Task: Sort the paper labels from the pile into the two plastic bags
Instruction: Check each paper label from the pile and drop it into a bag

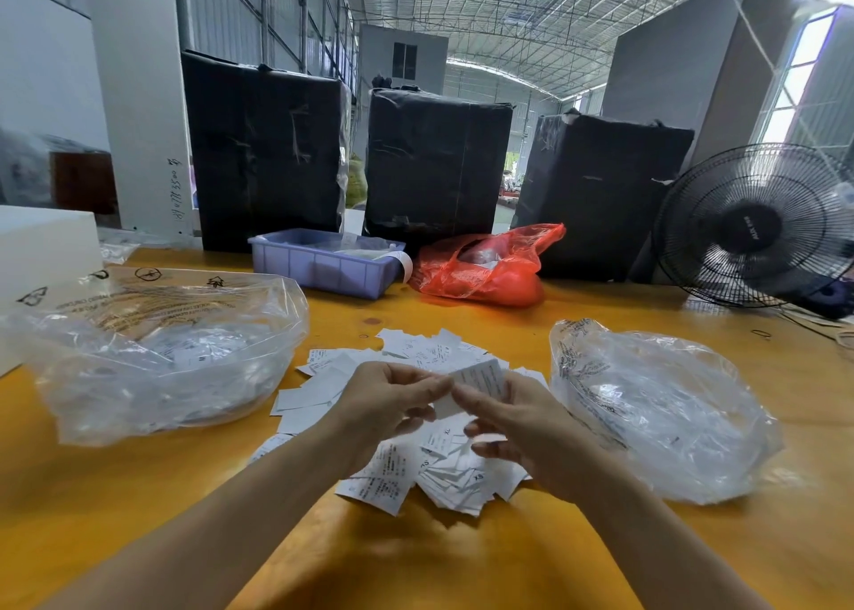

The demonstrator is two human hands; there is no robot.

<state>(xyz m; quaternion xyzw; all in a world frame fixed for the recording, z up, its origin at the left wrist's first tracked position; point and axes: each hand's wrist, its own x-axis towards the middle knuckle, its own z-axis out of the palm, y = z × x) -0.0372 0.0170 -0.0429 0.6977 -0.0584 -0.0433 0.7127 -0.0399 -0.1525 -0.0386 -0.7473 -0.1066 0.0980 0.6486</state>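
Mid-sort: left hand (388, 397) and right hand (517, 429) both pinch a small stack of labels (480, 380) above the label pile (443, 466) at centre; plenty still loose. Left clear bag (152, 360) at 9 o'clock holds some labels; right clear bag (661, 406) at 3 o'clock, contents unclear.

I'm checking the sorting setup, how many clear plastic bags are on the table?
2. One clear bag lies left of the label pile, the other clear bag lies right of it. The red bag behind isn't clear; none seem hidden.
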